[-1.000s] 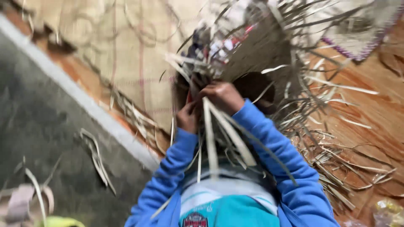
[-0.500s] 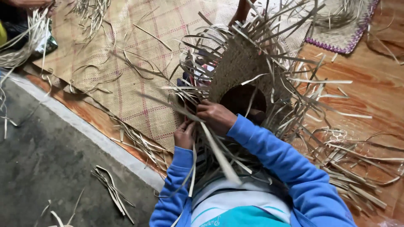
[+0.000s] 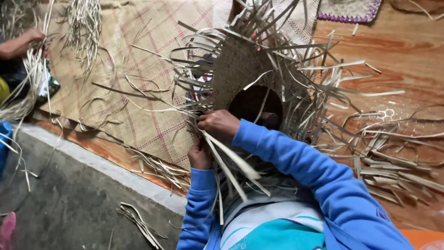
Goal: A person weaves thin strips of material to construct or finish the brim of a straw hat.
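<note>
Big checked tan woven mat [image 3: 138, 83] covers the floor, more of it showing than a second ago since the view swung back. On it stands the half-woven straw basket with loose pale strips [image 3: 245, 69]. The right hand [image 3: 221, 125] pinches strips at its edge; the left hand [image 3: 200, 155], below, grips strips too. Another person's hand [image 3: 27, 39] works straw far left.

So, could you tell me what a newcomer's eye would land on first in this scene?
First the half-woven basket at the centre, its loose strips fanning out in every direction. Right below it the left hand and right hand, in blue sleeves, grip pale strips at its edge. After that, the checked woven mat on the floor to the left, and another person's hand handling a bundle of strips at the far left.
</note>
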